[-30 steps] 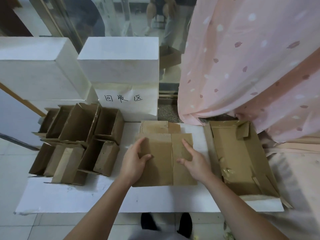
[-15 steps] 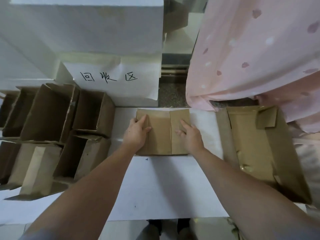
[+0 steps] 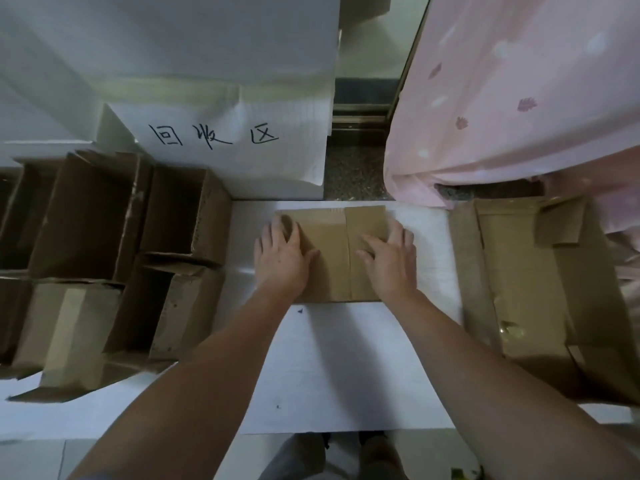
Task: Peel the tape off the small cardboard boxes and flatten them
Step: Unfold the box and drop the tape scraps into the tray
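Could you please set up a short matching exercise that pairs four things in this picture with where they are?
Things:
1. flattened box
2. upright small boxes
3. large open carton
4. handwritten sign

Places:
A. right end of the table
B. under both hands, table centre
C. on the white block behind the table
D. left end of the table

Pairs: 1-B, 2-D, 3-A, 4-C

Your left hand (image 3: 281,259) and right hand (image 3: 391,261) are bare — no gloves, rings or watch visible, and both forearms are uncovered up to the frame edge. At the lower left corner a sliver of bluish sleeve shows. Below the table edge you wear grey trousers (image 3: 301,457) and dark shoes — details blurred.
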`<state>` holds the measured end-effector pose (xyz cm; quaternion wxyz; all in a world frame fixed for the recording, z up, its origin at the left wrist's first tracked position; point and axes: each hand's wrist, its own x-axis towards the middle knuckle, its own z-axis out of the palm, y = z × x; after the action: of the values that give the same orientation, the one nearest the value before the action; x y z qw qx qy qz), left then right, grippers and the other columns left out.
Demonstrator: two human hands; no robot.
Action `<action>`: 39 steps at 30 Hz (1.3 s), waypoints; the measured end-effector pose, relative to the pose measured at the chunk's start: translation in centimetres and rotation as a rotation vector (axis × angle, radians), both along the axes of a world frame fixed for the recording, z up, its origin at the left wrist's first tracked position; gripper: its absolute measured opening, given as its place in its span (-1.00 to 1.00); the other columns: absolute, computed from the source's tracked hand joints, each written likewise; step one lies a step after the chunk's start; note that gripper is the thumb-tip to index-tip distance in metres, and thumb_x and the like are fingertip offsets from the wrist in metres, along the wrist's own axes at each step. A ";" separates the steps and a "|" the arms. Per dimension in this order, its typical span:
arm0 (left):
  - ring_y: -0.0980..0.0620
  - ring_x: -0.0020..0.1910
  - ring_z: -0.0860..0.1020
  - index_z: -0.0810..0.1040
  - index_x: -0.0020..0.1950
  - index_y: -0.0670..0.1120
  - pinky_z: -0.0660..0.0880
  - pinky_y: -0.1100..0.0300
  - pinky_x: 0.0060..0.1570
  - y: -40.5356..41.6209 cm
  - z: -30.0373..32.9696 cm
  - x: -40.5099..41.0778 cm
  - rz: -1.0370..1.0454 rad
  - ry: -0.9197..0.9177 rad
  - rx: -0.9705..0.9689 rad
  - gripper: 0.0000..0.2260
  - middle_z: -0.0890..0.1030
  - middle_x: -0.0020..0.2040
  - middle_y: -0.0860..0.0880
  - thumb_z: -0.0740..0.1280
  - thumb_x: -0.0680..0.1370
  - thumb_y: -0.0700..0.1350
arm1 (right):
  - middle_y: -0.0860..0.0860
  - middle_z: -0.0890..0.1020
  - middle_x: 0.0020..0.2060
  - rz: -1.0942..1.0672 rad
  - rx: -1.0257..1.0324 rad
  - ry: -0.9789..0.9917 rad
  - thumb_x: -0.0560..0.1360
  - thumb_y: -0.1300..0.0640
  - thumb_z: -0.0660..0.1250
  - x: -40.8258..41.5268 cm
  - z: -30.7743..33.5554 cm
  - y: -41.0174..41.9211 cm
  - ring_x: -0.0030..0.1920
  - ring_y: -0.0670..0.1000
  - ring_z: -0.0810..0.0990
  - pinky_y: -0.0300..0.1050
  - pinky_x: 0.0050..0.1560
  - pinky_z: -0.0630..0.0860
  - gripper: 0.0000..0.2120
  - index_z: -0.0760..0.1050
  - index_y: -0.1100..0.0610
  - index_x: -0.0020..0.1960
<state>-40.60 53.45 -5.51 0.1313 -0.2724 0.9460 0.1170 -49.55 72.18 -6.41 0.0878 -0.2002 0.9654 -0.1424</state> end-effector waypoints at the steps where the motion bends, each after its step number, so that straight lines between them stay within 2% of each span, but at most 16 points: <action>1: -0.20 0.60 0.12 0.21 0.64 -0.02 0.11 -0.12 0.56 -0.1 0.3 -0.2 -0.029 0.019 -0.019 -0.39 0.12 0.64 -0.15 0.17 0.67 0.25 | 0.14 0.39 0.45 0.074 0.028 -0.010 0.55 0.00 0.42 0.0 -0.1 -0.1 0.40 0.21 0.33 0.14 0.38 0.38 -0.66 0.62 0.02 0.30; 3: -0.13 0.51 0.26 0.37 0.55 0.00 0.21 -0.03 0.47 0.1 0.7 -0.5 -0.127 0.082 -0.049 -0.54 0.28 0.56 -0.09 0.19 0.69 0.15 | 0.14 0.28 0.55 0.192 0.067 -0.072 0.61 -0.10 0.31 0.8 -0.6 0.1 0.56 0.19 0.15 0.07 0.53 0.18 -0.49 0.44 0.08 0.49; 5: -0.07 0.45 0.32 0.44 0.50 0.04 0.24 0.05 0.40 0.8 0.5 -0.2 -0.241 0.127 -0.023 -0.62 0.35 0.52 0.00 0.14 0.72 0.09 | 0.13 0.02 0.64 0.234 0.126 -0.146 0.63 -0.23 0.16 1.6 -1.0 0.3 0.63 0.18 -0.13 0.09 0.59 0.04 -0.34 0.14 0.04 0.63; 7: -0.06 0.57 0.22 0.33 0.59 0.01 0.18 0.03 0.51 1.5 -0.2 1.1 -0.254 0.113 0.075 -0.48 0.26 0.62 -0.01 0.15 0.69 0.21 | 0.11 -0.18 0.64 0.255 0.222 -0.187 0.65 -0.28 0.02 2.0 -1.1 0.5 0.61 0.18 -0.30 0.21 0.60 -0.01 -0.34 -0.06 -0.07 0.66; 10: -0.06 0.68 -0.12 0.03 0.70 -0.01 -0.08 -0.05 0.64 2.2 -1.2 3.0 -0.272 0.029 0.119 -0.16 -0.05 0.71 -0.02 0.17 0.58 0.43 | 0.13 -0.25 0.63 0.278 0.295 -0.179 0.66 -0.27 -0.05 2.4 -0.8 0.0 0.60 0.20 -0.34 0.33 0.57 -0.17 -0.38 -0.14 -0.14 0.65; 12: -0.06 0.68 -0.19 -0.03 0.70 0.00 -0.14 -0.07 0.64 2.3 -1.4 2.8 -0.266 -0.010 0.116 -0.13 -0.10 0.71 -0.02 0.20 0.56 0.42 | 0.15 -0.25 0.63 0.287 0.312 -0.165 0.67 -0.24 -0.05 2.4 -1.2 -0.3 0.60 0.22 -0.33 0.34 0.56 -0.20 -0.38 -0.15 -0.13 0.65; 18: -0.09 0.67 -0.21 -0.09 0.70 -0.03 -0.16 -0.10 0.64 3.0 -1.1 1.6 -0.230 -0.068 0.081 -0.14 -0.15 0.71 -0.03 0.20 0.60 0.38 | 0.20 -0.18 0.63 0.324 0.329 -0.141 0.68 -0.22 0.02 1.1 -0.9 -0.8 0.61 0.26 -0.26 0.32 0.56 -0.19 -0.37 -0.09 -0.08 0.66; 21: -0.12 0.67 -0.21 -0.11 0.71 -0.06 -0.15 -0.10 0.63 3.0 -0.5 1.0 -0.254 -0.118 0.055 -0.15 -0.16 0.71 -0.07 0.18 0.63 0.35 | 0.23 -0.10 0.62 0.322 0.389 -0.149 0.68 -0.21 0.06 1.1 0.2 -1.7 0.61 0.29 -0.17 0.26 0.56 -0.10 -0.36 -0.07 -0.04 0.66; 23: -0.16 0.67 -0.13 -0.04 0.70 -0.09 -0.06 -0.12 0.63 3.1 0.1 0.4 -0.269 -0.132 0.033 -0.15 -0.06 0.69 -0.10 0.21 0.62 0.35 | 0.22 0.08 0.57 0.321 0.398 -0.129 0.65 -0.22 0.14 0.8 0.9 -2.1 0.56 0.28 0.03 0.19 0.52 0.08 -0.37 0.05 -0.05 0.64; 25: -0.16 0.60 0.10 0.12 0.66 -0.11 0.14 -0.09 0.56 3.1 0.5 0.1 -0.276 -0.108 -0.002 -0.16 0.16 0.59 -0.12 0.28 0.57 0.36 | 0.14 0.28 0.45 0.338 0.398 -0.081 0.61 -0.22 0.22 0.5 1.5 -2.3 0.42 0.21 0.24 0.10 0.40 0.25 -0.38 0.19 -0.04 0.59; 27: -0.12 0.43 0.29 0.25 0.57 -0.11 0.31 -0.03 0.40 3.2 1.1 0.0 -0.279 -0.091 -0.035 -0.20 0.31 0.44 -0.09 0.33 0.52 0.37 | 0.11 0.38 0.36 0.355 0.398 -0.054 0.58 -0.20 0.28 0.4 2.0 -2.3 0.33 0.18 0.33 0.05 0.34 0.32 -0.41 0.30 -0.01 0.54; 29: -0.11 0.36 0.35 0.30 0.52 -0.10 0.36 -0.02 0.31 3.3 1.6 -0.1 -0.280 -0.097 -0.052 -0.24 0.35 0.37 -0.08 0.33 0.52 0.37 | 0.10 0.44 0.31 0.374 0.373 -0.044 0.57 -0.13 0.31 0.6 2.6 -2.3 0.30 0.16 0.37 0.04 0.30 0.38 -0.52 0.43 0.04 0.42; 32: -0.14 0.41 0.36 0.32 0.52 -0.08 0.34 -0.02 0.35 3.4 2.3 0.0 -0.273 -0.087 0.036 -0.42 0.36 0.45 -0.10 0.28 0.61 0.21 | 0.09 0.46 0.32 0.414 0.311 -0.105 0.60 0.01 0.27 1.3 3.4 -1.9 0.32 0.15 0.38 0.04 0.29 0.41 -0.67 0.52 0.11 0.31; 34: -0.15 0.52 0.30 0.28 0.56 -0.08 0.26 -0.02 0.45 3.2 2.9 0.4 -0.288 -0.072 0.110 -0.46 0.30 0.56 -0.11 0.23 0.64 0.14 | 0.10 0.42 0.40 0.418 0.276 -0.175 0.62 0.04 0.22 1.9 3.8 -1.3 0.39 0.15 0.34 0.02 0.35 0.38 -0.66 0.51 0.14 0.34; 36: -0.14 0.59 0.21 0.23 0.60 -0.09 0.18 -0.03 0.54 3.0 3.8 1.0 -0.332 -0.068 0.119 -0.43 0.22 0.63 -0.12 0.23 0.65 0.13 | 0.14 0.33 0.51 0.440 0.262 -0.218 0.65 0.04 0.18 2.3 4.6 -0.7 0.50 0.16 0.25 -0.02 0.47 0.25 -0.58 0.42 0.18 0.46; 39: -0.15 0.59 0.22 0.20 0.62 -0.10 0.17 -0.04 0.55 2.9 5.6 1.9 -0.361 -0.075 0.125 -0.40 0.22 0.63 -0.13 0.25 0.66 0.13 | 0.11 0.16 0.62 0.484 0.249 -0.251 0.69 0.01 0.14 2.6 6.7 0.2 0.61 0.11 0.08 -0.07 0.56 0.02 -0.47 0.20 0.20 0.60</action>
<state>-38.73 56.37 0.05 0.2020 -0.0938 0.9648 0.1399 -46.99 72.33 0.30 0.2619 -0.3931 0.8811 -0.0217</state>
